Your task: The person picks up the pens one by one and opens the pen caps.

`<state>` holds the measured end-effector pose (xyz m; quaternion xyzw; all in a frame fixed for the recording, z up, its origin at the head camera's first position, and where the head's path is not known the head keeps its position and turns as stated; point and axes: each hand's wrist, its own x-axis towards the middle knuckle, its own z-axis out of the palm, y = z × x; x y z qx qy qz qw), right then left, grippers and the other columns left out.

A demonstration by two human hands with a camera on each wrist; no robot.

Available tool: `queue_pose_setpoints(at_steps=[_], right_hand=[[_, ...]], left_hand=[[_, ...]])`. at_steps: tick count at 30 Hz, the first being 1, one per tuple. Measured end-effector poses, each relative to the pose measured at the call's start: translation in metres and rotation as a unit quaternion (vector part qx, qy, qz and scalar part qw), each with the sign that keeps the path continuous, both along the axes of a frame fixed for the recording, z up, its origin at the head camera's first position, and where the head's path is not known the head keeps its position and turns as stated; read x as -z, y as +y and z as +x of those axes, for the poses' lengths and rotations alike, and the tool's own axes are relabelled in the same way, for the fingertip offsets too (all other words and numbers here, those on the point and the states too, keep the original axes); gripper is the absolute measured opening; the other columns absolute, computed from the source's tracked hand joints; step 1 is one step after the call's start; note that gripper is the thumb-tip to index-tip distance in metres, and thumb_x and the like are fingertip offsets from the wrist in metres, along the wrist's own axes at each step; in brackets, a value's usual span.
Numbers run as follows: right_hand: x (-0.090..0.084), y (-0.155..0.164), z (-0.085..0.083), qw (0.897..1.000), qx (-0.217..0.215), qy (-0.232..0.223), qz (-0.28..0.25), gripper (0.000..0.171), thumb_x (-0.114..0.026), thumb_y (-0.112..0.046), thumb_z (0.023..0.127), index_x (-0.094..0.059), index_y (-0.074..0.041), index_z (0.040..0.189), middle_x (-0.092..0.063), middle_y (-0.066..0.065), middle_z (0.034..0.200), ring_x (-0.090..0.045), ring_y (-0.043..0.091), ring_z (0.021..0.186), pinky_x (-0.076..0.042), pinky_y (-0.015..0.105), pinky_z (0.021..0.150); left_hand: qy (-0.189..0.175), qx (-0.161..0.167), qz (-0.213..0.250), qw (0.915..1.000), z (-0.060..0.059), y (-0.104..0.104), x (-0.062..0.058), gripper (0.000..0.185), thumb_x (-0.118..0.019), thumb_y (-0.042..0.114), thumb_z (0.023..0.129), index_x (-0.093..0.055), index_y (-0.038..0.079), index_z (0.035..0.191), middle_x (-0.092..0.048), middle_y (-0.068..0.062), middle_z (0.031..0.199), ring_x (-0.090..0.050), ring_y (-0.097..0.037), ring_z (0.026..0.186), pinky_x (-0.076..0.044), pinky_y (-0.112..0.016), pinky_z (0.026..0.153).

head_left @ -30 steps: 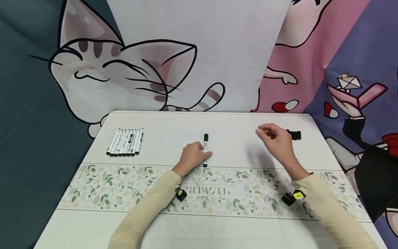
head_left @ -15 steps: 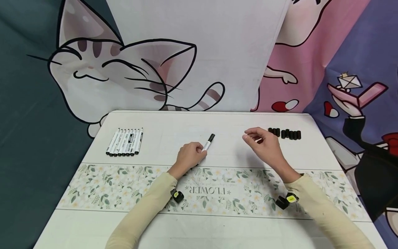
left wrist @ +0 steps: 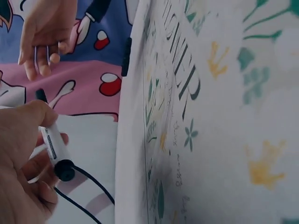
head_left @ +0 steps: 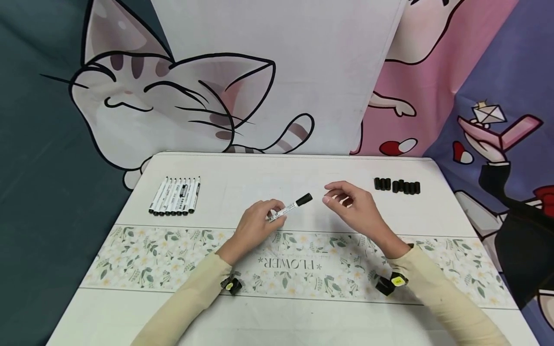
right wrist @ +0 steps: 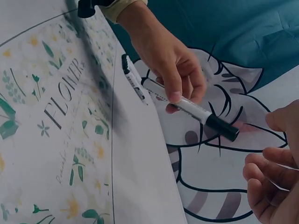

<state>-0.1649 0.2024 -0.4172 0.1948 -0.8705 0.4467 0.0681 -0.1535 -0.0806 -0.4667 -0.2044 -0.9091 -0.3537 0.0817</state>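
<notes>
1. Left hand, seen from the head camera, pinches a white marker with a black cap by its barrel, lifted off the white tabletop with the capped end tilted toward the right hand, probably so that the cap is easy to reach. The right hand hovers just beside the cap, fingers loosely curled, holding nothing.
2. Same view: a neat row of white markers lies near the tabletop's far left, and a row of loose black caps lies at far right, well apart, seemingly sorted. A floral runner printed "FLOWER" crosses the near part.
3. Left wrist view: the left hand curls round the marker; its black end shows, but the capped end is mostly hidden behind the thumb. The right hand hangs beyond, fingers relaxed.
4. Right wrist view: the marker points its cap at the right hand, which is cut off at the frame edge.
</notes>
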Motion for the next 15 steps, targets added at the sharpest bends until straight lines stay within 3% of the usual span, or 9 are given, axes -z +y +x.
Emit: queue_pose_setpoints(at_steps=[7, 15], right_hand=[[-0.001, -0.011, 0.009, 0.999, -0.047, 0.005, 0.006, 0.033, -0.07, -0.025, 0.099, -0.067, -0.02, 0.132, -0.074, -0.005, 0.106, -0.065, 0.008, 0.09, -0.053, 0.026, 0.075], [-0.006, -0.024, 0.022, 0.995, -0.093, 0.041, 0.015, 0.026, -0.077, -0.02, 0.094, -0.075, -0.017, 0.12, -0.072, -0.01, 0.093, -0.063, 0.005, 0.083, -0.055, 0.029, 0.07]], left_hand=[[0.079, 0.032, 0.012, 0.9963, 0.016, -0.003, -0.007, 0.019, -0.075, 0.023, 0.093, -0.075, 0.018, 0.111, -0.073, 0.006, 0.098, -0.059, -0.009, 0.081, -0.049, -0.027, 0.07], [0.1, 0.05, 0.009, 0.9936, 0.025, -0.003, -0.015, 0.018, -0.074, 0.022, 0.093, -0.075, 0.017, 0.11, -0.075, 0.006, 0.103, -0.057, -0.01, 0.08, -0.047, -0.029, 0.072]])
